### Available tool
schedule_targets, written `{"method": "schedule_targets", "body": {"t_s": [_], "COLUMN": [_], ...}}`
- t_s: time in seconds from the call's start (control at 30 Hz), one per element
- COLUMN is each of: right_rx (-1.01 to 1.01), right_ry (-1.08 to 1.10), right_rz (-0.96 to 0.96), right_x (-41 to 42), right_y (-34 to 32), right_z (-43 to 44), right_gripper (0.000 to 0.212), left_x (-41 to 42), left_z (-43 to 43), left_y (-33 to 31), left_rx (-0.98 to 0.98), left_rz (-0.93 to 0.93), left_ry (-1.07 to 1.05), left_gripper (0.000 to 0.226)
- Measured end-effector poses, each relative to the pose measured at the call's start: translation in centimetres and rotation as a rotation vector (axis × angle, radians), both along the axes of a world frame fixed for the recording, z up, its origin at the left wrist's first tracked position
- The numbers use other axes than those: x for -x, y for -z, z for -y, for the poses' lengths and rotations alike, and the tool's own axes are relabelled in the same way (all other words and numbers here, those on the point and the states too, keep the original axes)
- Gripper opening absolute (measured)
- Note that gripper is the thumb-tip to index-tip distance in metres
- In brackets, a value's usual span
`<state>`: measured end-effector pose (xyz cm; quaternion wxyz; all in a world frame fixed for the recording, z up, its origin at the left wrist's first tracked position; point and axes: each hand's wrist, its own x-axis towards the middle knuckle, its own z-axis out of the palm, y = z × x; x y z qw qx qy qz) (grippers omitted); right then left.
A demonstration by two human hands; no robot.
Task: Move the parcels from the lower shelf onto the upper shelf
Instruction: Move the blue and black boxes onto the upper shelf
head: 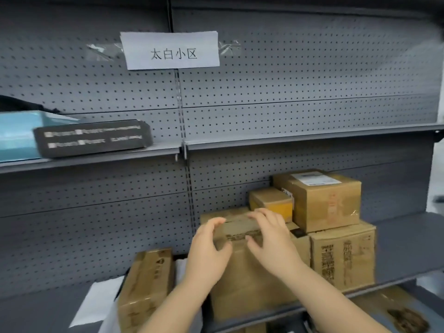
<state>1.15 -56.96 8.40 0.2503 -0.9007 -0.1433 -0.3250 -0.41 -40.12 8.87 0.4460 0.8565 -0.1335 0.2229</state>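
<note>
Several brown cardboard parcels stand on the lower shelf (406, 251). Both my hands rest on the front parcel (240, 280): my left hand (209, 251) curls over its top left corner and my right hand (271, 239) lies over its top right edge, fingers spread. Behind it sit a small box (271, 200) and a larger labelled box (329, 200) stacked on another printed box (343, 255). A narrow parcel (146, 284) stands to the left. The upper shelf (300, 138) holds a black box (93, 138) and a teal package (16, 135) at its left.
A grey pegboard back panel (300, 75) carries a taped paper sign (170, 50). A white sheet (98, 301) lies left of the narrow parcel. More boxes (396, 311) show on a shelf below. The right half of the upper shelf is bare.
</note>
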Motion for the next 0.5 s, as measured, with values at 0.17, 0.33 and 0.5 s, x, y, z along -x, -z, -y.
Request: {"method": "schedule_targets", "body": {"t_s": [0.17,0.33,0.5], "right_rx": [0.131,0.111,0.122], "right_ry": [0.187,0.222,0.201], "right_rz": [-0.114,-0.197,-0.237], "right_x": [-4.8,-8.3,-10.1], "right_y": [-0.4,-0.5,0.4], "right_z": [4.7,7.0,6.9], "right_gripper": [0.068,0.081,0.083], "left_x": [-5.1,-9.7,-12.2], "left_z": [5.9,10.3,13.0], "left_y": [-0.2,-0.9,-0.7], "left_rx": [0.066,0.078,0.181], "left_rz": [-0.082,-0.189,-0.287], "left_ry": [0.051,0.082,0.131], "left_gripper": [0.055,0.065,0.057]}}
